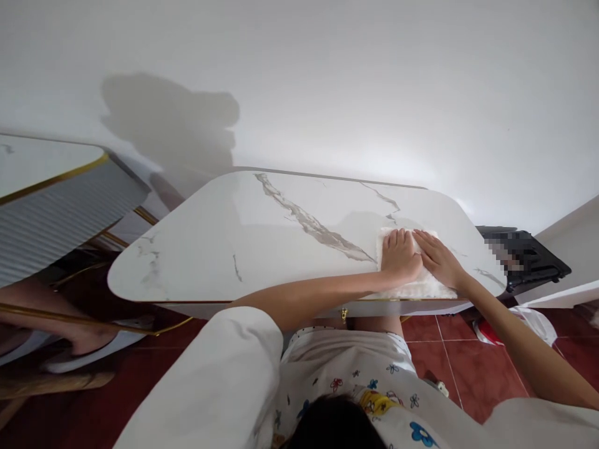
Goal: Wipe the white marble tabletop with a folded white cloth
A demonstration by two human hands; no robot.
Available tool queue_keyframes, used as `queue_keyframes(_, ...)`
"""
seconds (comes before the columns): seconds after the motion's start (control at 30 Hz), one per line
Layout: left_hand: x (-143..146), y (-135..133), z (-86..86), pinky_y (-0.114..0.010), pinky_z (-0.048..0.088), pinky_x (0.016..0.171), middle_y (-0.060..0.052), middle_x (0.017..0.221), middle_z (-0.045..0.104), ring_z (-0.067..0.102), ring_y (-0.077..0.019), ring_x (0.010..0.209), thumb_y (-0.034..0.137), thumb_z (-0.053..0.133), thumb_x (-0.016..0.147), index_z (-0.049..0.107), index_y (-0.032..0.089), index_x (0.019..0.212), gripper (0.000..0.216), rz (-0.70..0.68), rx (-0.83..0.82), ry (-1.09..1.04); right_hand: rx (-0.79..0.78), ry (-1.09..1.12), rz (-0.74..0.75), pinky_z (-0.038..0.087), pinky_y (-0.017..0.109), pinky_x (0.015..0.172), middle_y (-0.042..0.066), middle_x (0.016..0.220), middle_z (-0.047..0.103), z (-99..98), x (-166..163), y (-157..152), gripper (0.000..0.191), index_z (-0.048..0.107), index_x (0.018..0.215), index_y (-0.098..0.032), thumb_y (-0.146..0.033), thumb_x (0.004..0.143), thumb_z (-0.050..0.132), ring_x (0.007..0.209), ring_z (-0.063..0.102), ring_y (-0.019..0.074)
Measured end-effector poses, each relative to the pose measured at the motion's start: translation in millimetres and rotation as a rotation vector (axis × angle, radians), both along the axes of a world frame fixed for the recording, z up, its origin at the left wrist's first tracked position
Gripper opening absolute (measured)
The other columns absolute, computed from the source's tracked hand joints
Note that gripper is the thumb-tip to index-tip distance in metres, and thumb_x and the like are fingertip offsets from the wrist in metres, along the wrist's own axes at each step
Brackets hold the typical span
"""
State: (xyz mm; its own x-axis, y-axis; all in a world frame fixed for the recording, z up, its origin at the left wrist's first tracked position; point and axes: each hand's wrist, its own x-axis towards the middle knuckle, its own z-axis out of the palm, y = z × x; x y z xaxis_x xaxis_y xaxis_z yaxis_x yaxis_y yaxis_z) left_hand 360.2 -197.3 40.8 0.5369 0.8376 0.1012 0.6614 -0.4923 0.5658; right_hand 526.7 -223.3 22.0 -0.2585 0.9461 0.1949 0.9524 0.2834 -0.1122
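A white fluffy cloth (416, 288) lies on the right part of a white marble-patterned tabletop (290, 262), near its front edge. My left hand (401, 254) presses on the cloth with its fingers bent into it. Beside it, almost touching, my right hand (438, 257) rests on the cloth, its fingers stretched out flat. Part of the cloth under both palms is hidden.
A white wall (350, 81) stands right behind the table. At left is another marble-topped cabinet (60, 218) with gold trim, and a person's leg (60, 318) below it. A black case (538, 255) stands at right. A small gold knob (344, 313) juts from the table front.
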Motion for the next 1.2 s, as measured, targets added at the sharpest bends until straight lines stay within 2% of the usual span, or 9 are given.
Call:
queue_keyframes(0.13,11,39,-3.0,-0.037,0.02,0.115,-0.01,0.147,0.039,0.028,-0.0219,0.139,0.02,0.034,0.089,0.042,0.014,0.134,0.046,0.056,0.097,0.001,0.0,-0.037,-0.044,0.026,0.047,0.115,0.01,0.152,0.033,1.3,3,42,0.057,0.033,0.147,-0.015,-0.039,0.096,0.02,0.141,0.027,0.025)
queue_keyframes(0.33,24,131,-9.6,-0.037,0.03,0.106,-0.011,0.124,0.057,0.044,-0.0225,0.121,0.019,0.031,0.093,0.054,0.014,0.115,0.033,0.088,0.295,0.0,0.01,-0.009,-0.08,0.024,0.043,0.116,0.01,0.15,0.037,3.9,4,141,0.057,0.038,0.144,-0.011,-0.036,0.094,0.025,0.14,0.03,0.0252)
queue_keyframes(0.43,31,171,-11.0,-0.036,0.03,0.105,-0.012,0.123,0.057,0.045,-0.0232,0.12,0.017,0.032,0.092,0.055,0.013,0.116,0.034,0.109,0.319,0.009,0.023,0.036,-0.072,0.024,0.043,0.115,0.009,0.15,0.038,4.0,9,184,0.056,0.04,0.143,-0.011,-0.031,0.092,0.029,0.139,0.031,0.0254)
queue_keyframes(0.57,39,213,-10.8,-0.036,0.029,0.106,-0.014,0.126,0.056,0.044,-0.0238,0.123,0.016,0.032,0.091,0.053,0.011,0.12,0.037,0.106,0.319,0.021,0.026,0.092,-0.1,0.026,0.04,0.114,0.011,0.149,0.039,5.4,14,224,0.056,0.04,0.142,-0.009,-0.029,0.091,0.033,0.139,0.031,0.0249)
queue_keyframes(0.7,44,245,-10.6,-0.037,0.032,0.103,-0.014,0.119,0.062,0.05,-0.0244,0.118,0.016,0.031,0.091,0.06,0.011,0.112,0.036,0.109,0.29,0.04,0.013,0.099,-0.122,0.037,0.04,0.104,0.007,0.14,0.052,9.1,15,252,0.046,0.053,0.132,-0.017,-0.03,0.093,0.034,0.128,0.046,0.027)
queue_keyframes(0.8,47,261,-10.4,-0.038,0.037,0.097,-0.014,0.108,0.067,0.057,-0.0258,0.107,0.019,0.031,0.091,0.065,0.012,0.103,0.037,0.125,0.253,0.062,-0.027,0.055,-0.205,0.044,0.04,0.09,0.009,0.122,0.065,11.7,12,266,0.041,0.064,0.113,-0.018,-0.031,0.094,0.031,0.109,0.058,0.0298)
queue_keyframes(0.9,49,267,-9.0,-0.039,0.041,0.091,-0.014,0.103,0.069,0.061,-0.0272,0.101,0.02,0.031,0.091,0.068,0.012,0.099,0.038,0.152,0.227,0.092,-0.048,0.024,-0.287,0.044,0.04,0.084,0.012,0.113,0.068,12.9,10,272,0.04,0.067,0.103,-0.017,-0.031,0.093,0.031,0.103,0.06,0.0311)
queue_keyframes(1.07,46,257,-5.6,-0.037,0.039,0.096,-0.012,0.11,0.067,0.058,-0.0244,0.107,0.017,0.031,0.091,0.066,0.014,0.103,0.037,0.131,0.26,0.096,0.003,0.05,-0.185,0.041,0.038,0.094,0.009,0.128,0.061,11.6,10,263,0.041,0.059,0.121,-0.016,-0.029,0.095,0.03,0.115,0.056,0.0274)
queue_keyframes(1.2,37,232,-6.8,-0.036,0.031,0.105,-0.013,0.127,0.058,0.047,-0.0237,0.123,0.016,0.031,0.091,0.056,0.011,0.121,0.039,0.108,0.33,0.078,0.06,0.008,-0.119,0.03,0.038,0.109,0.013,0.144,0.046,7.5,7,244,0.049,0.045,0.136,-0.008,-0.024,0.093,0.03,0.134,0.039,0.0242)
